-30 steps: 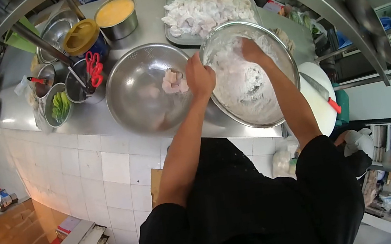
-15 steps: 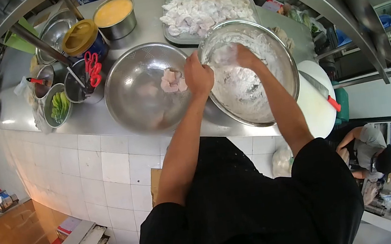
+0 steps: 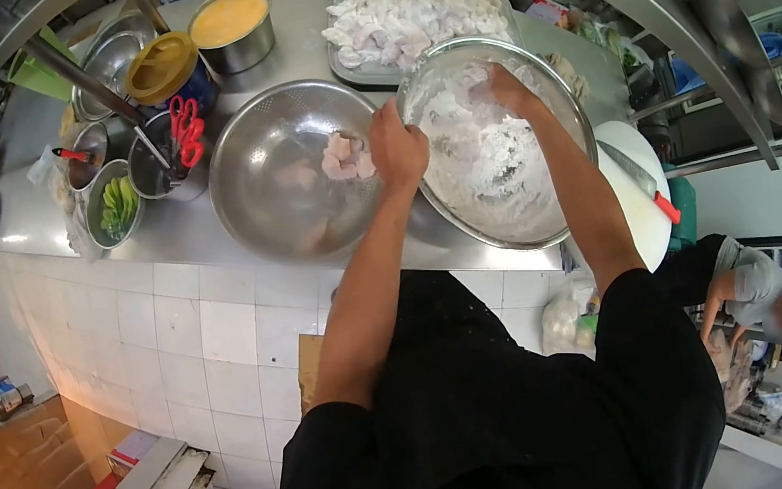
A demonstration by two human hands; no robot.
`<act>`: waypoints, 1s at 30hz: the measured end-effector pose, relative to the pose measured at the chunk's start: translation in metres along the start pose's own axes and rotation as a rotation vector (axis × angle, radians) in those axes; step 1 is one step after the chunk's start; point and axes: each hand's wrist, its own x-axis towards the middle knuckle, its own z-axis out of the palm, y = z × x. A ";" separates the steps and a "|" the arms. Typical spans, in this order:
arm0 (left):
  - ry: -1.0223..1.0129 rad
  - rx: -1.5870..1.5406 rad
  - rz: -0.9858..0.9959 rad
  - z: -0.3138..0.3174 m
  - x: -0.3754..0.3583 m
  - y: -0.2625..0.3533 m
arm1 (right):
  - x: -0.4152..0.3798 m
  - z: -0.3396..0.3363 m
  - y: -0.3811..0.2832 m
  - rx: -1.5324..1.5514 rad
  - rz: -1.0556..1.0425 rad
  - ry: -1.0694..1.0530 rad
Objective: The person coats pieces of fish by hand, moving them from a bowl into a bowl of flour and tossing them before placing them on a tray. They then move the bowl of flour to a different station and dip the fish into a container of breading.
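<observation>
- Far left of the counter (image 3: 158, 241) — a small tin of green slices (image 3: 117, 206), a pot holding red-handled scissors (image 3: 185, 133), and a yellow-lidded tub (image 3: 157, 65); none of these has shifted over the last second.
- Behind them, the round tin of yellow liquid (image 3: 229, 21) stands just as it did.
- Centre — the perforated steel bowl (image 3: 276, 186) keeps a few pale raw pieces (image 3: 342, 156) against its right wall, unmoved.
- Your left hand (image 3: 397, 147) is clenched on the near rim where the two bowls meet; it has stayed there throughout, steadying the flour bowl (image 3: 563, 209).
- Right of centre — your right hand (image 3: 510, 90) has swung from the bowl's upper left back toward its far side and is down among the flour. Whether its fingers are closed on a piece cannot be told; flour and the back of the hand hide them.
- The coating is judged to be mid-way: pieces are being turned in the flour, while the few in the steel bowl wait.
- Behind the flour bowl, the tray of floured pieces (image 3: 408, 19) is full and unchanged.
- Far right — a cleaver (image 3: 639, 179) lies on the white board (image 3: 641, 227); below, another person (image 3: 751, 282) has come into view.
</observation>
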 end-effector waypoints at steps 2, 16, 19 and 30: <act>0.004 -0.002 0.005 0.001 0.000 0.000 | 0.001 -0.007 0.000 0.039 0.000 -0.270; 0.015 -0.021 -0.013 0.002 0.000 0.000 | -0.030 0.052 0.066 -0.705 -0.297 -0.014; 0.019 -0.016 -0.021 0.002 0.001 0.000 | -0.020 0.023 0.055 -0.140 -0.140 -0.054; 0.050 0.006 0.084 0.010 0.000 -0.016 | 0.196 -0.132 0.016 -0.214 -0.472 0.304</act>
